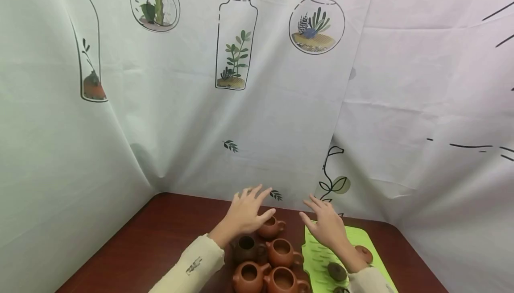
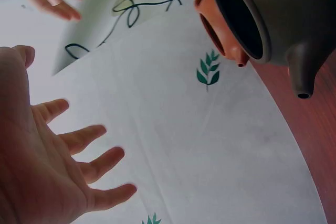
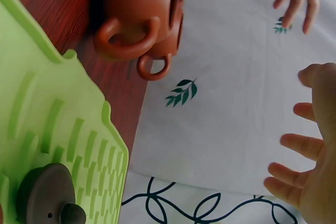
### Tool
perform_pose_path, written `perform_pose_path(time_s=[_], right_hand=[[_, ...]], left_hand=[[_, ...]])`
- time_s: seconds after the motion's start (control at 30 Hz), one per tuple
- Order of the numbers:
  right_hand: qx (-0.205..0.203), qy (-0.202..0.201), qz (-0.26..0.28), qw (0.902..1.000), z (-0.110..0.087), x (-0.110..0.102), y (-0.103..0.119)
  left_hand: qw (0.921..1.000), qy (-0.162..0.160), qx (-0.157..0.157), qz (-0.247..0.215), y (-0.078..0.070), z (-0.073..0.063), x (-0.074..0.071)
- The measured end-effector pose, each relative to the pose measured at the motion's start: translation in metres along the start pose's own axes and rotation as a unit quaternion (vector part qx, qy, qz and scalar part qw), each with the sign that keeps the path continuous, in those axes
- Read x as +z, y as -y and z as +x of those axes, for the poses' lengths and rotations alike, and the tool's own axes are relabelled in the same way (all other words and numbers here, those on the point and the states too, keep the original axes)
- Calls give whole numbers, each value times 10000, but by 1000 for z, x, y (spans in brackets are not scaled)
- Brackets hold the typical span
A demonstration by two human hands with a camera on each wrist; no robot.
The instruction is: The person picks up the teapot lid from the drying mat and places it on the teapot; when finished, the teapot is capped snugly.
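Fingers spread, my left hand [image 1: 246,210] hovers over the far end of a cluster of lidless clay teapots and holds nothing. Nearest to it are a reddish-brown teapot [image 1: 270,229], partly hidden behind the hand, and a dark brown teapot [image 1: 246,249]. More reddish-brown teapots [image 1: 281,252] stand closer in, their round mouths facing up. My right hand [image 1: 327,226], also with fingers extended and nothing in it, is raised over a light green ridged mat [image 1: 321,264]. On that mat lie a dark teapot lid [image 1: 336,271] and a reddish lid [image 1: 363,253], beside and below my right forearm.
The dark red wooden table [image 1: 168,226] extends to the left of the teapots. Behind it hangs a white cloth [image 1: 281,119] printed with plants and jars, meeting the table's back edge. Part of another dark lid [image 1: 341,290] shows at the bottom edge.
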State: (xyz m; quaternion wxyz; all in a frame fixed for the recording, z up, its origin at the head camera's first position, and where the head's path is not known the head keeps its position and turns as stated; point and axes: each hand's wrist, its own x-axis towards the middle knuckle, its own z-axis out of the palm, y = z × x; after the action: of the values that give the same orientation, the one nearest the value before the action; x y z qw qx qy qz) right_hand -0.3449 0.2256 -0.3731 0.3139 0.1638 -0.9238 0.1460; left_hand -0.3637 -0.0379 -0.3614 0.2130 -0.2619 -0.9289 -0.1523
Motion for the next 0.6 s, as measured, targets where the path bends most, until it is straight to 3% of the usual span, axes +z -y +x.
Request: perform_pose_path(time_s=[0.3, 0.6], right_hand=[[470, 226, 943, 9942, -10, -19, 1], [818, 322, 1859, 9786, -25, -34, -1]], left_hand=[[9972, 166, 124, -717, 1, -24, -10], [9918, 372, 238, -1198, 3, -49, -14]])
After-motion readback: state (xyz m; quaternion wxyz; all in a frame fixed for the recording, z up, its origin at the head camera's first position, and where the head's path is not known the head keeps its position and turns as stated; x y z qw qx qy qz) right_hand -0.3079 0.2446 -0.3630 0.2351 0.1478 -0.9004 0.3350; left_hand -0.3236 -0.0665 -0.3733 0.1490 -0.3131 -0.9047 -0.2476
